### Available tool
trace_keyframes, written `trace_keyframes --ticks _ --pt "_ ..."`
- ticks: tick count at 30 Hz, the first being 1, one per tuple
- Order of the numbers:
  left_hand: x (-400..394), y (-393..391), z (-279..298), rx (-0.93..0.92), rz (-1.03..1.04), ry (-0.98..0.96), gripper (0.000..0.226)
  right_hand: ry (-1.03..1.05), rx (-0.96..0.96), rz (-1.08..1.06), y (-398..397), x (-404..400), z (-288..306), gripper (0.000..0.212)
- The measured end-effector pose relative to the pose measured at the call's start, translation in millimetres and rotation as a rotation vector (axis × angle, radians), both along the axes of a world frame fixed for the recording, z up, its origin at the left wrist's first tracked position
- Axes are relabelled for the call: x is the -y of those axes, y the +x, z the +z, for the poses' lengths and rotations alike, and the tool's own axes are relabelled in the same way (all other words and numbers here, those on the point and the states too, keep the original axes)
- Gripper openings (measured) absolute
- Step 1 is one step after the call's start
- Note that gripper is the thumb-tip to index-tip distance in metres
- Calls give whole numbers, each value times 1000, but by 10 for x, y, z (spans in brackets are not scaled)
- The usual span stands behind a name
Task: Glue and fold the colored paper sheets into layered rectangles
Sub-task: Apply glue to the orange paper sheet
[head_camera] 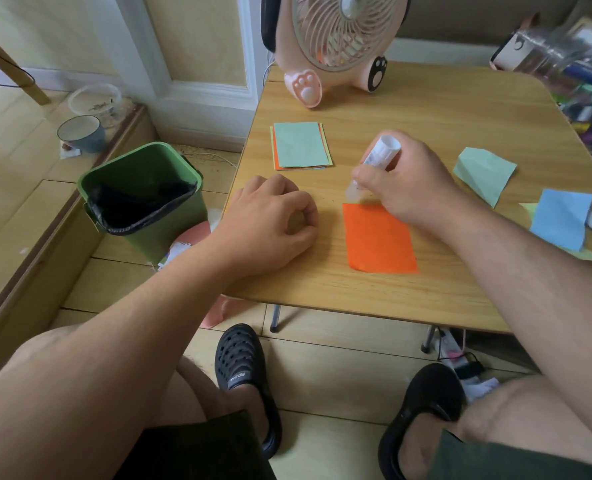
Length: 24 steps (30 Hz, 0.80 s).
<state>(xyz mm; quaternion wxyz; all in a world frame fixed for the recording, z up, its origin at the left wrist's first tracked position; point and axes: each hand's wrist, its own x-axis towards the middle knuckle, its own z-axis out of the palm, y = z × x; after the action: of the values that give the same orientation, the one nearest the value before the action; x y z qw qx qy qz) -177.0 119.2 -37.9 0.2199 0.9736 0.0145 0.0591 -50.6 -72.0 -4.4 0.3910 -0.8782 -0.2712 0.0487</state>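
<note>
A pink fan [336,39] and paper stack [300,146] sit beyond the orange sheet [379,240] on the tabletop [426,109]. Right hand [415,183] clamps a glue stick [377,155], tip at the sheet's far edge; left hand [270,223] rests curled, its grip empty.

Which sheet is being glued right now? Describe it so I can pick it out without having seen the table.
Start at the wooden table and find the near edge, between the two hands. The orange sheet lies flat there, alone, with the right hand pressing a glue stick to its far edge. It is the only single, unfolded orange sheet; the other papers are stacked or green and blue.
</note>
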Motion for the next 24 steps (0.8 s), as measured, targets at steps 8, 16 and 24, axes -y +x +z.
trace_keyframes --ticks 8,16,24 --pt "-5 0 18 -16 -3 14 12 -118 -79 161 -183 110 86 23" --pt "5 0 -5 -2 7 10 11 -186 -157 225 -423 221 86 12" --pt "12 2 5 -4 6 12 12 -186 -210 305 -596 435 91 12"
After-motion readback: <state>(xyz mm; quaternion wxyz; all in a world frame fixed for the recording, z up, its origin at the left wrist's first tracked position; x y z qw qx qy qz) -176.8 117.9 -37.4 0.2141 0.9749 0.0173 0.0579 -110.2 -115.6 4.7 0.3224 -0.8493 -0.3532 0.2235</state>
